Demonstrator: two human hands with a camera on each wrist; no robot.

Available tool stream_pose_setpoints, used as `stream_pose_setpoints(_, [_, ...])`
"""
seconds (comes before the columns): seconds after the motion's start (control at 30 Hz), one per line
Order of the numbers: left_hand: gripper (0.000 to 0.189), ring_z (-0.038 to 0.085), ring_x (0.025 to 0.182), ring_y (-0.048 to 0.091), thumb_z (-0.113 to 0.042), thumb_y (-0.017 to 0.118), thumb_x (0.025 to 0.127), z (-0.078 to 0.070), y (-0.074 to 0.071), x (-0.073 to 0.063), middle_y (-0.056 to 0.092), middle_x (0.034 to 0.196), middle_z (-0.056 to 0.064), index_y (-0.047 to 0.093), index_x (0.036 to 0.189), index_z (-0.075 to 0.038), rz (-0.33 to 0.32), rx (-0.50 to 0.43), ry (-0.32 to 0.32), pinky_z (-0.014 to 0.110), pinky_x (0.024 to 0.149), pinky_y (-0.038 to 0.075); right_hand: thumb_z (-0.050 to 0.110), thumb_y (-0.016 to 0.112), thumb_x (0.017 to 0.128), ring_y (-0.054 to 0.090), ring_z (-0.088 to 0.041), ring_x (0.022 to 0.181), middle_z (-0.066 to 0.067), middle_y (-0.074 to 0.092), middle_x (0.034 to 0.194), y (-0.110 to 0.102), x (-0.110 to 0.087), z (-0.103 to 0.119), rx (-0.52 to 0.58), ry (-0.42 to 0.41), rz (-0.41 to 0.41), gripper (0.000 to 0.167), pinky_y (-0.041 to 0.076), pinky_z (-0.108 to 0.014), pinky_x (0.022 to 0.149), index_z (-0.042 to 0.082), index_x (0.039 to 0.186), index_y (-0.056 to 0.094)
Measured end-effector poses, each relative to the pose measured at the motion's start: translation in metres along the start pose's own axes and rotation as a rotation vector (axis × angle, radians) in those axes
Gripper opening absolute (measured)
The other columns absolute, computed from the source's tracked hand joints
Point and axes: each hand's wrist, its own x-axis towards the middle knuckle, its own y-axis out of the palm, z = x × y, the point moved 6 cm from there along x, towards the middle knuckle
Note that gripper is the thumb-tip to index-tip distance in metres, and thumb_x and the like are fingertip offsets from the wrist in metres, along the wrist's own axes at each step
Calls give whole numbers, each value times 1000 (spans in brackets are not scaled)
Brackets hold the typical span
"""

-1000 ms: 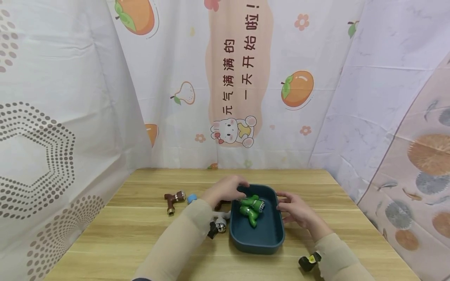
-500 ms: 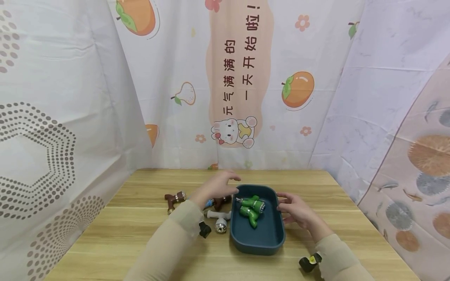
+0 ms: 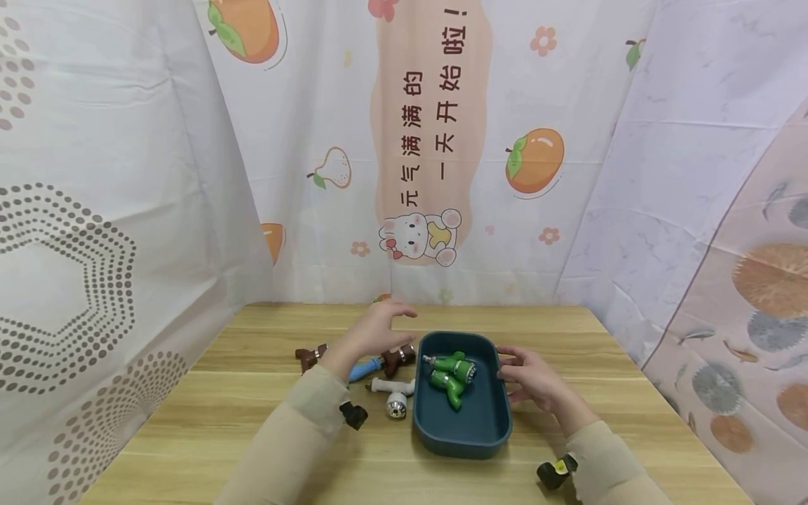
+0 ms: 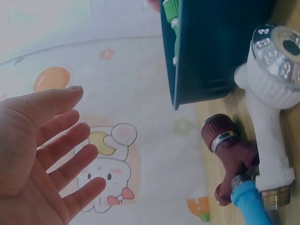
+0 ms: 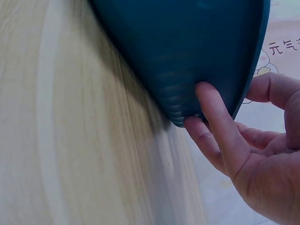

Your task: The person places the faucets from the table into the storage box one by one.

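In the head view a dark teal box (image 3: 461, 445) stands on the table with two green taps (image 3: 463, 370) lying in its far half. My right hand (image 3: 533, 379) rests its fingertips against the box's right outer wall, and its thumb is at the rim in the right wrist view. To the left of the box my left hand (image 3: 376, 332) hovers empty, fingers spread and slightly bent. Below and beside it lie a brown tap (image 3: 398, 360), a blue tap (image 3: 364, 369) partly hidden by my wrist, and a white tap (image 4: 267, 108) with a chrome end close to the box's left wall.
Farther left, another brown tap (image 3: 307, 357) lies partly behind my left forearm. A black wrist mount (image 3: 355, 415) hangs below my left sleeve, and a similar one (image 3: 555, 473) below the right. The wooden table (image 3: 208, 428) is enclosed by printed curtains.
My left hand has moved left from over the box to the taps outside it, exposing the green, white and blue taps more. My right hand stays at the box wall.
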Motion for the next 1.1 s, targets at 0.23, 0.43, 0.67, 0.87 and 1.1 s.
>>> stream_pose_setpoints(0.23, [41, 28, 136, 48, -26, 78, 92, 9, -17, -14, 59, 141, 8, 69, 130, -13, -57, -63, -57, 48, 111, 40, 3, 58, 94, 66, -35, 105, -34, 53, 135, 0, 1, 0, 0, 2, -3, 65, 61, -49, 66, -7, 152, 33])
stream_pose_setpoints(0.43, [44, 30, 139, 46, -28, 77, 92, 17, -25, -23, 52, 149, 7, 67, 133, -15, -82, -70, -87, 51, 111, 38, 3, 59, 94, 66, -35, 105, -35, 52, 136, 0, 1, 0, -1, 6, -15, 64, 60, -50, 68, -6, 152, 34])
stream_pose_setpoints(0.67, [42, 31, 133, 51, -25, 78, 92, 28, -35, -31, 57, 143, 7, 68, 131, -14, -122, -85, -113, 53, 109, 41, 3, 59, 93, 67, -34, 104, -35, 52, 137, 0, 0, 0, 0, 7, -14, 65, 61, -50, 68, -6, 152, 34])
stream_pose_setpoints(0.87, [44, 34, 132, 51, -25, 78, 91, 37, -43, -39, 57, 143, 9, 67, 132, -12, -142, -96, -143, 56, 108, 40, 2, 58, 93, 66, -34, 104, -34, 53, 136, 1, 0, 0, 2, 8, -13, 64, 60, -49, 67, -6, 152, 34])
stream_pose_setpoints(1.1, [46, 36, 133, 50, -25, 76, 92, 49, -50, -48, 56, 144, 12, 66, 134, -10, -166, -91, -167, 57, 109, 39, 2, 58, 93, 67, -34, 104, -34, 53, 135, 1, 0, 0, 3, 9, -16, 64, 61, -50, 68, -6, 152, 34])
